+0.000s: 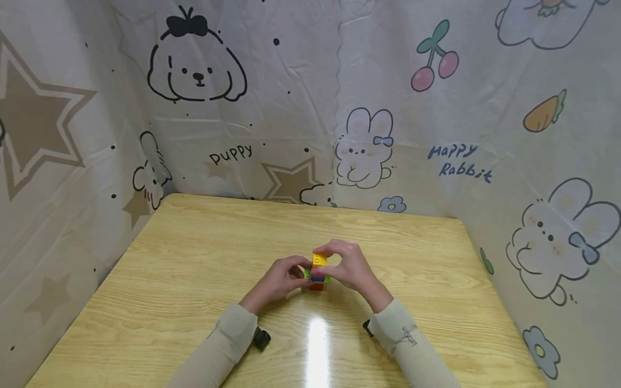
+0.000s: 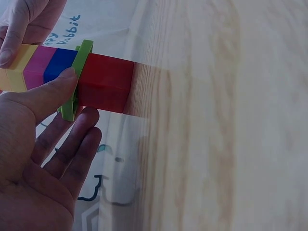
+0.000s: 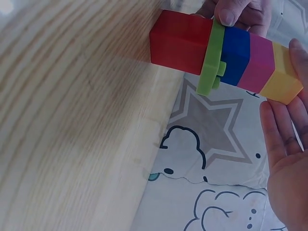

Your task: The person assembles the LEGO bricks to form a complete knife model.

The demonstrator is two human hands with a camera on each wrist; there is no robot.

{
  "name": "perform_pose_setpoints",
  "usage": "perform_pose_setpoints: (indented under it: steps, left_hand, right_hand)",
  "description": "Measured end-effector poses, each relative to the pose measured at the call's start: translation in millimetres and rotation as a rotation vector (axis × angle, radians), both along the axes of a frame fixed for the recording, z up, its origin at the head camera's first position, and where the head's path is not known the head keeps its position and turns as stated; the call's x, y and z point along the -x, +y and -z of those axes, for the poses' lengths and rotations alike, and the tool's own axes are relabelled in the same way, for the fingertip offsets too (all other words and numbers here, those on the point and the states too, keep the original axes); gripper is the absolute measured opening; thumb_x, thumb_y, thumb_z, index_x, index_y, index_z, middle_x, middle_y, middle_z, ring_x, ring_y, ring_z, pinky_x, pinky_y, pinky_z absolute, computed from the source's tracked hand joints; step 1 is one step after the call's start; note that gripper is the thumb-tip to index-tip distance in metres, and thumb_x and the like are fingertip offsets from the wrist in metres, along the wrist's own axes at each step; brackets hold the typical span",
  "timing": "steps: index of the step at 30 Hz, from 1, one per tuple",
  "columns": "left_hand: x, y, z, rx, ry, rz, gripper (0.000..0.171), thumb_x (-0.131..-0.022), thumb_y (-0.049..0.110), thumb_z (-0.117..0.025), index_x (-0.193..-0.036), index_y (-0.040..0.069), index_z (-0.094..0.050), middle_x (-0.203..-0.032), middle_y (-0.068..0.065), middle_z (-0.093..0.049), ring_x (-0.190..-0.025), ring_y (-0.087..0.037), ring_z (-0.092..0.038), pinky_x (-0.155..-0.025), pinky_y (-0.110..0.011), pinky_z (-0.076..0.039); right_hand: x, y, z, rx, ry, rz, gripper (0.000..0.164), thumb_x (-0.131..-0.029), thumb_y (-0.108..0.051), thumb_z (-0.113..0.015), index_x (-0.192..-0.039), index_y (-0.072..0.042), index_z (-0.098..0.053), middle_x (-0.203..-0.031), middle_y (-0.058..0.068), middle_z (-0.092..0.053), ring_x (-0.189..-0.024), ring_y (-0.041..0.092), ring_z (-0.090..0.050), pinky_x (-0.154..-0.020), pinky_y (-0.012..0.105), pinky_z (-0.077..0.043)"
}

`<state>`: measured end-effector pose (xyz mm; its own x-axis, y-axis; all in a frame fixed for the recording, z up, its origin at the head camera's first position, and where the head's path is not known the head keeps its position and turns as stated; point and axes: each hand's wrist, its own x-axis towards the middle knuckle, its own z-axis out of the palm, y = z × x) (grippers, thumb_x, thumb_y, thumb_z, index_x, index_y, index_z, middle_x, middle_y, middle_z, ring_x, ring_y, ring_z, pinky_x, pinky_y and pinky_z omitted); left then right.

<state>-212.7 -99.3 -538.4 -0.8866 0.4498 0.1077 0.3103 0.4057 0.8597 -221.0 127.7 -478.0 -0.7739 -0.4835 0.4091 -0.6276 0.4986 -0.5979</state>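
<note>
A stack of toy building blocks stands upright on the table between the two hands. At its base is a red block (image 2: 106, 82), topped by a wider flat green plate (image 3: 211, 62) with studs. Above that come a blue block (image 3: 236, 55), a pink block (image 3: 257, 62) and a yellow block (image 1: 319, 260) on top. My left hand (image 1: 278, 280) holds the stack low down, its thumb over the blue block and green plate, fingers on the far side. With thumb and fingers, my right hand (image 1: 351, 267) pinches the yellow block.
The stack stands on a light wooden table (image 1: 194, 237). Pale cloth (image 1: 291, 108) with cartoon drawings hangs behind and along both sides. A small black device (image 1: 262, 338) sits at the left cuff, and another black piece (image 1: 367, 327) shows by the right cuff.
</note>
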Motion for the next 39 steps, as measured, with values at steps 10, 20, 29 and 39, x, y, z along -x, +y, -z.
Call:
perform_pose_setpoints:
  steps: [10,20,29,39]
  left_hand:
    - [-1.7,0,-2.1,-0.001,-0.003,0.003,0.030,-0.093,0.020,-0.079,-0.122,0.019,-0.073,-0.116,0.002,-0.072,-0.092,-0.011,-0.067,-0.084,-0.026,-0.059]
    - [-2.9,0,-4.4,0.004,-0.024,-0.001,0.032,-0.093,0.019,-0.079,-0.124,0.018,-0.072,-0.120,0.001,-0.072,-0.092,-0.012,-0.066,-0.083,-0.026,-0.057]
    - [-2.0,2,-0.9,0.001,-0.049,-0.013,0.030,-0.093,0.018,-0.078,-0.122,0.022,-0.072,-0.120,0.004,-0.072,-0.092,-0.013,-0.066,-0.083,-0.027,-0.057]
    - [-3.1,2,-2.6,0.001,-0.055,-0.018,0.030,-0.093,0.017,-0.078,-0.123,0.021,-0.072,-0.120,0.004,-0.071,-0.091,-0.013,-0.065,-0.083,-0.027,-0.057]
  right_hand:
    - [0.1,4,7.2,0.076,-0.093,-0.070,0.041,-0.082,-0.021,-0.089,-0.119,-0.008,-0.076,-0.106,0.002,-0.074,-0.095,0.017,-0.071,-0.084,0.049,-0.063]
    - [-3.5,20,22.3,0.032,-0.389,-0.023,0.043,-0.092,-0.021,-0.081,-0.133,-0.016,-0.068,-0.126,0.003,-0.071,-0.110,0.023,-0.070,-0.097,0.044,-0.059]
    - [-4.4,20,35.1,-0.011,-0.451,-0.006,0.029,-0.093,-0.017,-0.080,-0.121,-0.014,-0.073,-0.118,0.002,-0.074,-0.106,0.019,-0.070,-0.093,0.035,-0.061]
    - [-4.7,18,33.0,-0.028,-0.447,-0.001,0.029,-0.092,-0.014,-0.080,-0.120,-0.012,-0.073,-0.116,0.002,-0.074,-0.105,0.018,-0.069,-0.094,0.038,-0.060]
